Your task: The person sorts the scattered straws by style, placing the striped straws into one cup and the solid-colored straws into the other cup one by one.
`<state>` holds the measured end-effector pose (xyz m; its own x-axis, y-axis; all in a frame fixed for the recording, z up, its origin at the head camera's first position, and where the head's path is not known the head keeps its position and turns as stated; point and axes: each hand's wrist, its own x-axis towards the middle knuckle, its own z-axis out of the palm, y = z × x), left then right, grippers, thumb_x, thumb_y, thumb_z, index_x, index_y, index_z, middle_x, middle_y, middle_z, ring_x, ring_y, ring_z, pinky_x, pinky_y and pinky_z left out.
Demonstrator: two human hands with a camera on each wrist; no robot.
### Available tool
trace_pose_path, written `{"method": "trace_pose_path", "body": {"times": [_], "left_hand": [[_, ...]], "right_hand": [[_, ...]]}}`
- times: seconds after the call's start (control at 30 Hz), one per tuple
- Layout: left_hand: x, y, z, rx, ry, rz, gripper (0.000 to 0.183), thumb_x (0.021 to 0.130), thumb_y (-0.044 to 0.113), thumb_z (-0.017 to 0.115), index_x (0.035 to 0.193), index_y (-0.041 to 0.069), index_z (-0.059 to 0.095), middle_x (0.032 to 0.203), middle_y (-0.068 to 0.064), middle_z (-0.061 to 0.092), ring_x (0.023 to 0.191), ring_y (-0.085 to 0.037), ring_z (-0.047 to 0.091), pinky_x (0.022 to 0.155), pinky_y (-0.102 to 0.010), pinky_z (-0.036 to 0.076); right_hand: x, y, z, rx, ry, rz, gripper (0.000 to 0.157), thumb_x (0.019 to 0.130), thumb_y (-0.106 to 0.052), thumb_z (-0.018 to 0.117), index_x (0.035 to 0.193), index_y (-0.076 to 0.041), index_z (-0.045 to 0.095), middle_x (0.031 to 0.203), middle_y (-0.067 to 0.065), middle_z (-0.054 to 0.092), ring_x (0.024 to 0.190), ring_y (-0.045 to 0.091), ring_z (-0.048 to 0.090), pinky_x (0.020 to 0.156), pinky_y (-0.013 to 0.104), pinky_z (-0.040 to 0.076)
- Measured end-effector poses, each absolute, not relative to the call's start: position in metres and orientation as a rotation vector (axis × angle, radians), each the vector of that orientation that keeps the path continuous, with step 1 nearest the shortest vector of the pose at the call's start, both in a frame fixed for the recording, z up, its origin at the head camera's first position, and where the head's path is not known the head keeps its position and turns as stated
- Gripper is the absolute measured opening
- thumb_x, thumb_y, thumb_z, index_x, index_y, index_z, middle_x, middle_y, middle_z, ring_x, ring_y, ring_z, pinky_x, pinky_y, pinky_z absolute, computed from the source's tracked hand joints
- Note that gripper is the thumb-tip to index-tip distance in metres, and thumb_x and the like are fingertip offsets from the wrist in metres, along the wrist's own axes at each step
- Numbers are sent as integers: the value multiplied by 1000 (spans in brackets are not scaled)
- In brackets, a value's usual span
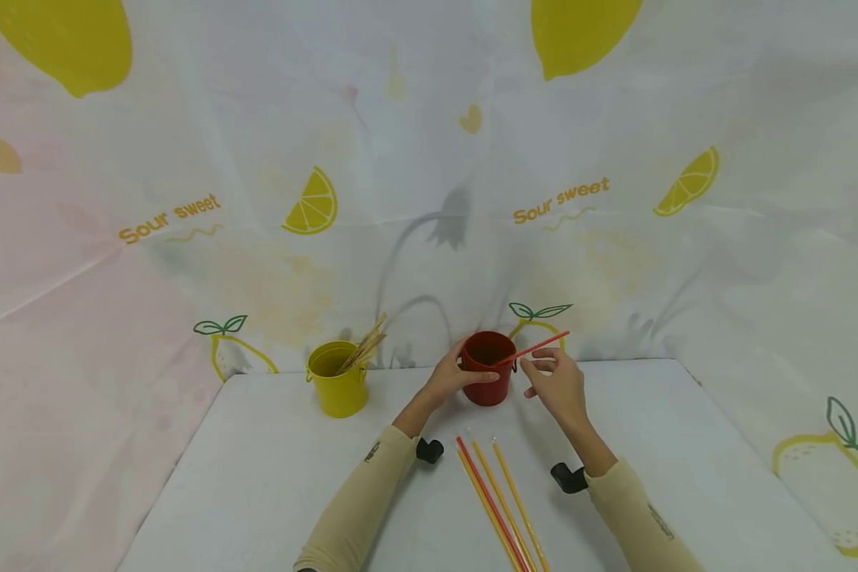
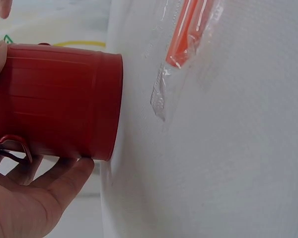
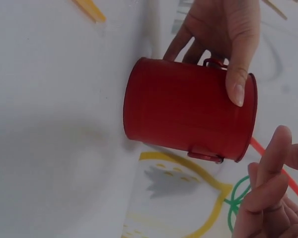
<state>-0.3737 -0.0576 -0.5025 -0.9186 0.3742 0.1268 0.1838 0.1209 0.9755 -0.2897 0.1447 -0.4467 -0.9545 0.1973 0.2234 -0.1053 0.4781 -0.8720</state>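
Grip: left hand holds the red bucket, thumb across its near wall below the rim, fingers along the side; right hand curls at the red straw and appears to pinch it, though the contact is partly hidden.
Backdrop: pale hanging fabric, softly creased, printed with lemons and lettering.
Table: white surface, finely textured in the left wrist view.
Red bucket: upright near the table's back edge; a tapered, glossy cylinder with a rolled rim and shallow ribs, probably thin painted metal. Likely light and stiff, a little slippery on the paint, and easily tipped when pushed high; best held round the wall, with the thumb below the rim.
Yellow bucket: a similar shape, upright and well apart to the left, also with side loops.
Wrapped straws: four slim yellow and orange-red tubes lying side by side in front of the red bucket; clear, crinkled plastic sheathes at least the orange-red one.
Sticks: thin, tan, dry-looking lengths leaning in the yellow bucket; probably brittle.
Red straw: smooth and slender, slanting from the red bucket's rim past the right fingers; probably very light, springy, easily crushed; a gentle fingertip pinch suits it.
Side lug: small red loop on the bucket wall, apparently metal.
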Motion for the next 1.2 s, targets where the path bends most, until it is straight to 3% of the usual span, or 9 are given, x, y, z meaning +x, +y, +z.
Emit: {"method": "trace_pose_path", "body": {"times": [0.3,0.57,0.77,1.2], "left_hand": [[-376,-57,-505,583,2240,1908,76,81,27,82,146,21,44,137,2,54,123,-22,47,99,-47,45],[-377,-56,-509,588,2220,1907,78,78,32,84,145,24,45,134,6,55,121,-18,49,98,-43,45],[-376,-56,-509,586,2229,1906,81,78,34,84,146,21,43,136,3,54,122,-21,48,98,-44,46],[-376,-57,-506,575,2229,1912,79,78,32,84,146,24,44,136,5,54,124,-20,47,99,-46,44]], "right_hand": [[-273,149,-456,-34,-2594,1460,35,91,-25,71,117,-4,60,104,17,72,60,32,69,57,29,47],[-256,150,-468,3,-2716,1380,35,89,-23,73,114,-2,61,103,17,72,54,25,67,58,30,50],[-250,147,-476,44,-2806,1303,37,88,-22,76,115,-2,61,92,5,72,49,17,61,53,30,47],[-237,144,-486,102,-3049,1255,36,82,-22,81,109,-6,63,74,-2,67,46,18,59,52,30,48]]}}
